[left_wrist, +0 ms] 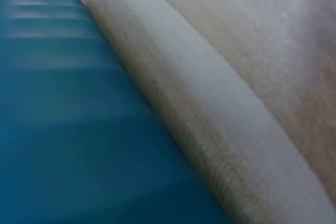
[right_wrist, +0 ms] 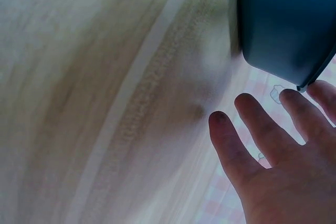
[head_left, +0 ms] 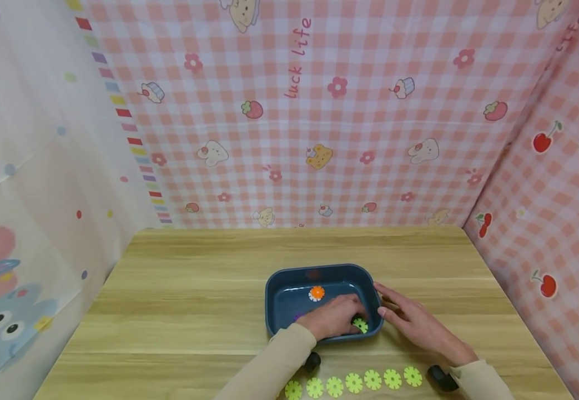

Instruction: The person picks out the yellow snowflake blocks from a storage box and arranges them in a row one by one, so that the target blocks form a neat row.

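Note:
A dark blue rectangular basin (head_left: 274, 294) stands on the table. My left hand (head_left: 336, 315) reaches down into its right half. Between its thumb and fingers sits a yellow-green notched disc (head_left: 361, 325), with something dark right beside it. An orange notched disc (head_left: 317, 291) lies on the basin floor, overlapping a white one. Part of a purple disc (head_left: 297, 318) shows beside the left wrist. My right hand (head_left: 416, 319) is at the basin's right end, fingers extended and fingertips right at the rim. In the right wrist view its fingers (right_wrist: 265, 129) are spread near the basin wall.
Several yellow-green notched discs (head_left: 353, 383) lie in a row along the table's near side, partly behind the left sleeve (head_left: 274, 361). The wooden table (head_left: 179, 300) meets a pink checked cloth (head_left: 289, 183) at the back. Black wrist devices (head_left: 441, 379) sit by both sleeves.

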`<control>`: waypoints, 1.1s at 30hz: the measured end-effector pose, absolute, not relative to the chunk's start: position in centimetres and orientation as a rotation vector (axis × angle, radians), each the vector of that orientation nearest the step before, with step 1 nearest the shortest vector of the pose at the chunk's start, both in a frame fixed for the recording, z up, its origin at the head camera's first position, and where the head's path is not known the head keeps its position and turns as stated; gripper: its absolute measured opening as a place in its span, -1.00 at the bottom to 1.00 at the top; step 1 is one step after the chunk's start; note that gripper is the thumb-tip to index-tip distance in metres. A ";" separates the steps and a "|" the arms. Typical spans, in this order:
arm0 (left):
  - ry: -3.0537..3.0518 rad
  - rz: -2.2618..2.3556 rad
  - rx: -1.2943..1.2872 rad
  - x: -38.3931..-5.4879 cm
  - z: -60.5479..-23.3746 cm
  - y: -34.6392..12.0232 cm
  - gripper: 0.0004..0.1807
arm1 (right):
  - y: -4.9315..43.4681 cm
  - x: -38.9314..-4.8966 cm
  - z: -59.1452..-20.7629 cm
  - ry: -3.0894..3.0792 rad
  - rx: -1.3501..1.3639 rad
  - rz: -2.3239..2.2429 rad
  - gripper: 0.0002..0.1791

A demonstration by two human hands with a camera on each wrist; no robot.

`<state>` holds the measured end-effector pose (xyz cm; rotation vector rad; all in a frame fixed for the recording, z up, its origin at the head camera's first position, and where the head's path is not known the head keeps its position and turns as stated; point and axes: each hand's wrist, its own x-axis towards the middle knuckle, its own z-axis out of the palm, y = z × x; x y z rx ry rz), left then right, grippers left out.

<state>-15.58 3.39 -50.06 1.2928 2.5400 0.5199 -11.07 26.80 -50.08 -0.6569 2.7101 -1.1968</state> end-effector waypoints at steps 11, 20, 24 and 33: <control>2.559 0.685 1.208 -15.6 -49.9 2.9 -0.81 | 26.7 -11.0 -50.4 2.717 -0.668 -1.217 -0.37; 2.602 0.979 1.105 -14.9 -47.5 1.7 -0.81 | 26.5 -10.9 -50.4 2.722 -0.645 -1.217 -0.37; 2.603 1.119 1.014 -14.5 -46.3 0.5 -0.82 | 26.5 -10.9 -50.2 2.731 -0.614 -1.200 -0.37; 2.632 1.339 0.818 -13.5 -44.8 -2.4 -0.83 | 26.5 -10.7 -49.8 2.720 -0.557 -1.183 -0.36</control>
